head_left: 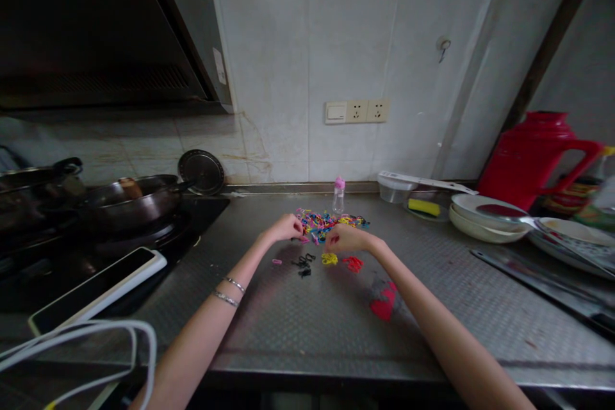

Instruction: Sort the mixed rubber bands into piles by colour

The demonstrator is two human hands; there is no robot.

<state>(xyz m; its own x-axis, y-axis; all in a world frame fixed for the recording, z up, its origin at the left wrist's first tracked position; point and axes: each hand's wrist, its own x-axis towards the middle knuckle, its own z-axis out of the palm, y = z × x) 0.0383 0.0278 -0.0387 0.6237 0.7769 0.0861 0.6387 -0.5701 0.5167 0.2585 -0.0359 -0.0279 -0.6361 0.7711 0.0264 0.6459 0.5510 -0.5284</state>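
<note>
A heap of small, many-coloured rubber bands (312, 221) lies on the metal counter. At its left edge is my left hand (285, 229), fingers pinched together, with a pink rubber band (303, 239) at the fingertips. My right hand (346, 239) reaches over the front of the heap with curled fingers; its fingertips are partly hidden, so what they hold is unclear. Closer to me lie a black pile (304, 264), a yellow pile (329, 259) and a red pile (353, 263) of bands. One loose pink band (277, 261) sits left of the black pile.
A small clear bottle with a pink top (339, 195) stands behind the heap. Beside my right forearm lies a clear and red bag (384, 301). Bowls (473, 224) and a red jug (533, 157) occupy the right; pans (129, 205) and a white device (98, 288) the left.
</note>
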